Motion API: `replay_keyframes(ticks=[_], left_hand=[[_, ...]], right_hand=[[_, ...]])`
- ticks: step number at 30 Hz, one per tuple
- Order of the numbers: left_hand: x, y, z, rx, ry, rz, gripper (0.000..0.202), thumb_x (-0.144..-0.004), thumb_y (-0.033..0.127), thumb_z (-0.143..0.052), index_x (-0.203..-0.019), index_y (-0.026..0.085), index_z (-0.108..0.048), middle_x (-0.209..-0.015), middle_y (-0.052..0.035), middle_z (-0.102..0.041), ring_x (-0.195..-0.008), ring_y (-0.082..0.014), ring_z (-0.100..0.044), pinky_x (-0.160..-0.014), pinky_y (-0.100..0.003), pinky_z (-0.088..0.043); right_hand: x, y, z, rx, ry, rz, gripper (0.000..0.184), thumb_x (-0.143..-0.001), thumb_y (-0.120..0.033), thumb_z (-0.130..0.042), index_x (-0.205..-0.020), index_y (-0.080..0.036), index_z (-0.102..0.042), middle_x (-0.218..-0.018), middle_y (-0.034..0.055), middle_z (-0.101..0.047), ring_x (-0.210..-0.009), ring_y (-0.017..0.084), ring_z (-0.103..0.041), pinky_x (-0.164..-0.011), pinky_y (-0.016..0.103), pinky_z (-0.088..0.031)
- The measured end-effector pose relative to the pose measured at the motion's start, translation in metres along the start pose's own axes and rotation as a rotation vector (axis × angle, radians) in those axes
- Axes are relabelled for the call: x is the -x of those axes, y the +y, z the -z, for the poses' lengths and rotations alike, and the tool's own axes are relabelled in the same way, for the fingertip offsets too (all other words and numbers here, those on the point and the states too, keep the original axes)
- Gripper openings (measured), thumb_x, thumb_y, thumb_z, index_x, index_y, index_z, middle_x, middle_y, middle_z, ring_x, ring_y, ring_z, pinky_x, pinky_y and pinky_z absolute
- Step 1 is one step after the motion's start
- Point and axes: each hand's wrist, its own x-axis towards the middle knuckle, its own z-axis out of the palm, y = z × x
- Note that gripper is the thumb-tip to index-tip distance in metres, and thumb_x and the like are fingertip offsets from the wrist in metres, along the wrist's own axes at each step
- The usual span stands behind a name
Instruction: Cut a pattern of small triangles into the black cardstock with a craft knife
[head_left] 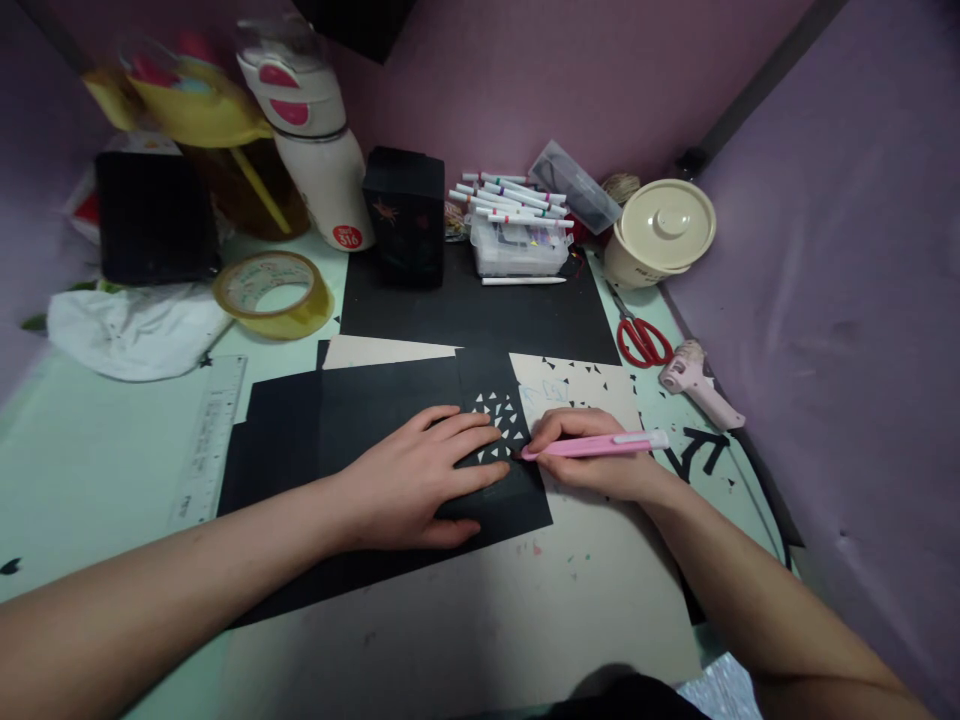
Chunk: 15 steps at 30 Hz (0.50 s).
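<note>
Black paper lies over a pale board, with a cluster of small triangular holes near its right part. My left hand rests flat on this paper, fingers spread beside and partly over the holes. A slim pink craft knife is pinched in my right hand, its tip at the paper just right of the holes. The blade itself is too small to make out. Tiny black triangular scraps are scattered on the board beyond my right hand.
Red-handled scissors, a pink glue gun and black strips lie right. Behind are white markers, a lidded pot, a black box and a white bottle. Tape and a clear ruler are left.
</note>
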Motion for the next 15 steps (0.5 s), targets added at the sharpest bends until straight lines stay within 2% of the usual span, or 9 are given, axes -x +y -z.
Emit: replay_keyframes(ticks=[4, 7, 9, 11, 13, 15], left_hand=[[0.000, 0.000, -0.001, 0.000, -0.003, 0.004, 0.055, -0.086, 0.045, -0.063, -0.136, 0.026, -0.053, -0.143, -0.0143, -0.052, -0.137, -0.0350, -0.043, -0.112, -0.056, -0.031], [0.000, 0.000, 0.000, 0.009, -0.007, 0.004, 0.055, -0.085, 0.045, -0.064, -0.136, 0.026, -0.053, -0.143, -0.0143, -0.052, -0.136, -0.0350, -0.044, -0.112, -0.056, -0.031], [0.000, 0.000, -0.001, 0.018, -0.003, 0.001, 0.054, -0.086, 0.044, -0.064, -0.135, 0.026, -0.054, -0.144, -0.0142, -0.052, -0.136, -0.0348, -0.044, -0.112, -0.056, -0.031], [0.000, 0.000, -0.001, 0.027, 0.005, 0.000, 0.053, -0.086, 0.044, -0.063, -0.134, 0.026, -0.054, -0.144, -0.0143, -0.052, -0.137, -0.0346, -0.043, -0.113, -0.056, -0.030], [0.001, -0.001, -0.001, 0.038, 0.012, 0.002, 0.053, -0.085, 0.044, -0.064, -0.134, 0.025, -0.055, -0.144, -0.0149, -0.051, -0.137, -0.0347, -0.043, -0.113, -0.056, -0.030], [0.002, -0.001, -0.002, 0.050, 0.021, 0.007, 0.054, -0.084, 0.044, -0.066, -0.134, 0.025, -0.055, -0.145, -0.0155, -0.050, -0.137, -0.0352, -0.043, -0.112, -0.055, -0.030]], right_hand=[[0.000, 0.003, 0.000, -0.014, 0.009, 0.008, 0.008, -0.080, -0.019, -0.065, -0.080, -0.019, -0.073, -0.082, 0.0043, -0.074, -0.073, 0.015, -0.067, -0.066, 0.028, -0.050], [0.002, 0.008, 0.000, -0.049, 0.086, 0.039, 0.008, -0.080, -0.017, -0.065, -0.079, -0.020, -0.072, -0.079, 0.0029, -0.072, -0.069, 0.014, -0.065, -0.062, 0.027, -0.050], [0.002, 0.009, -0.002, -0.072, 0.181, 0.094, 0.008, -0.082, -0.017, -0.066, -0.085, -0.021, -0.073, -0.084, 0.0030, -0.074, -0.074, 0.015, -0.067, -0.066, 0.027, -0.053], [0.003, 0.008, -0.007, -0.054, 0.250, 0.162, 0.014, -0.087, -0.019, -0.065, -0.099, -0.022, -0.072, -0.090, 0.0033, -0.075, -0.079, 0.015, -0.069, -0.072, 0.028, -0.055], [0.004, 0.005, -0.015, 0.021, 0.286, 0.213, 0.021, -0.092, -0.019, -0.062, -0.111, -0.023, -0.069, -0.088, 0.0027, -0.075, -0.075, 0.014, -0.070, -0.070, 0.027, -0.056], [0.005, 0.001, -0.023, 0.147, 0.345, 0.238, 0.019, -0.092, -0.019, -0.062, -0.110, -0.022, -0.068, -0.087, 0.0026, -0.074, -0.071, 0.014, -0.069, -0.068, 0.027, -0.055]])
